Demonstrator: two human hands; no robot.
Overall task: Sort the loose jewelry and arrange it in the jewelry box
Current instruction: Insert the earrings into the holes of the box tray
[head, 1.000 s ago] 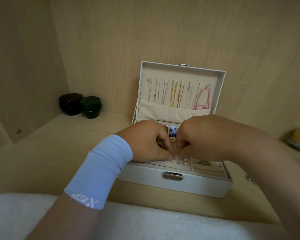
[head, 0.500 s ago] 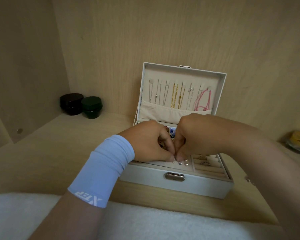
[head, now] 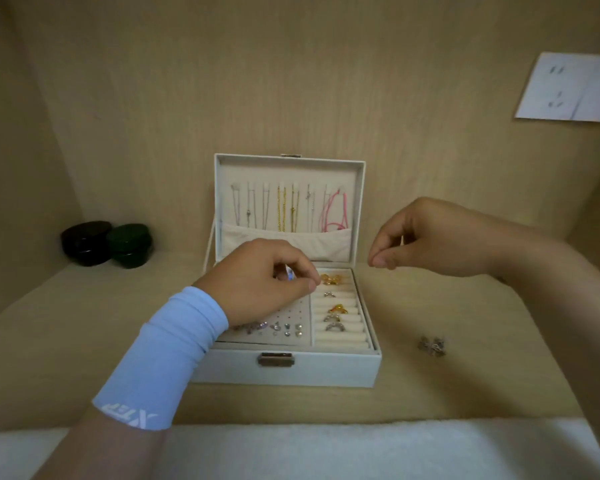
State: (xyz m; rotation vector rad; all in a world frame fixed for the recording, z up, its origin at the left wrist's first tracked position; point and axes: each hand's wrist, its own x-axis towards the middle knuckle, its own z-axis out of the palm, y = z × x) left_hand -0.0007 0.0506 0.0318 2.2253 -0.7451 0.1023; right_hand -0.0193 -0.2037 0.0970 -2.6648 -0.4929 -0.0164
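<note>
One open jewelry box (head: 284,370) is set on the shelf (head: 84,341). Over its left half the left hand (head: 260,282) is curled; whether anything is gripped cannot be told. The right hand (head: 426,237) is held right of the box, fingertips (head: 381,260) pinched, contents unseen. Loose jewelry (head: 432,347) is seen near-right of that hand, well apart from the left, so the right is judged closer.
</note>
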